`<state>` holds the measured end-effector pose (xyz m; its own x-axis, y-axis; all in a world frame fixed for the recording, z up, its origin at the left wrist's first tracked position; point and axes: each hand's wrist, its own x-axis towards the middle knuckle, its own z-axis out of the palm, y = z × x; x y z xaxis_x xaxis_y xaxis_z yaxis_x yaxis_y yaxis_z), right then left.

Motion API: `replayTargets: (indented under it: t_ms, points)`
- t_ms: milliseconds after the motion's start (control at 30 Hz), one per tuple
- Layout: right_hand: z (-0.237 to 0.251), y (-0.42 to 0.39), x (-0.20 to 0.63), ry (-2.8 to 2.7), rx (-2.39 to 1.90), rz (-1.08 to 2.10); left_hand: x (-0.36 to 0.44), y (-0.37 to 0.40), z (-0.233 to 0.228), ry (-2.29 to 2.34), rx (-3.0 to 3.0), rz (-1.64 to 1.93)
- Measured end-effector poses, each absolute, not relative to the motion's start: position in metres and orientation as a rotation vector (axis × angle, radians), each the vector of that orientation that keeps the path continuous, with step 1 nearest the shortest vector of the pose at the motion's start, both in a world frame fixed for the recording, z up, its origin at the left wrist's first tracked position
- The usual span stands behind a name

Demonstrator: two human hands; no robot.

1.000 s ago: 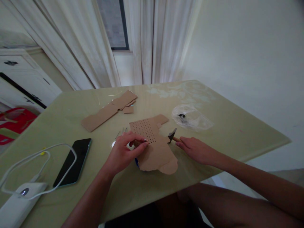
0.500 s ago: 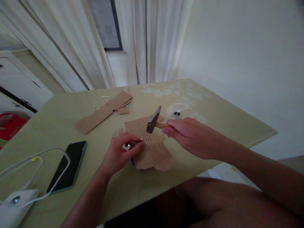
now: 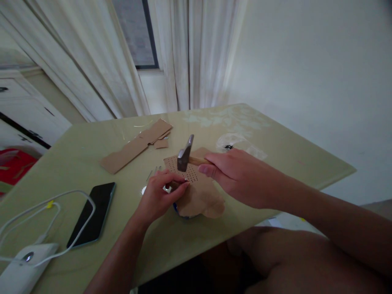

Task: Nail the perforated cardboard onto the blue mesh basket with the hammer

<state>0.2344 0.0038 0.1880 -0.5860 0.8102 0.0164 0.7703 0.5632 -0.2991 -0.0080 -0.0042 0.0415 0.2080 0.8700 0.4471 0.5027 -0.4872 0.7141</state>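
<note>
- The table (image 3: 150, 249) bears the card (image 3: 200, 198), close to the near edge.
- On the card, rows of small holes are done across the far part; the near part shows none, so much looks left bare.
- Right hand (image 3: 241, 177): wrapped round the hammer (image 3: 184, 158), its head above the card's holes.
- Left hand (image 3: 161, 194): at the card's left side, fingertips pinched on a thin piece (image 3: 186, 180), too small to name.
</note>
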Motion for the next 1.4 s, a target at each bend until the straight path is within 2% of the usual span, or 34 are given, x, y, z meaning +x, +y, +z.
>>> replayTargets:
  t_ms: [233, 733, 1400]
  points:
    - [0.178, 0.005, 0.235, -2.768, -1.346, 0.435, -0.01, -0.002, 0.039, 1.281, 2.074, 1.143]
    - [0.179, 0.004, 0.237, -2.622, -1.32, 0.533, -0.01, -0.001, 0.037, 1.261, 2.072, 1.152]
    - [0.176, 0.005, 0.239, -2.709, -1.291, 0.501, -0.009, -0.001, 0.04, 1.24, 2.052, 1.129]
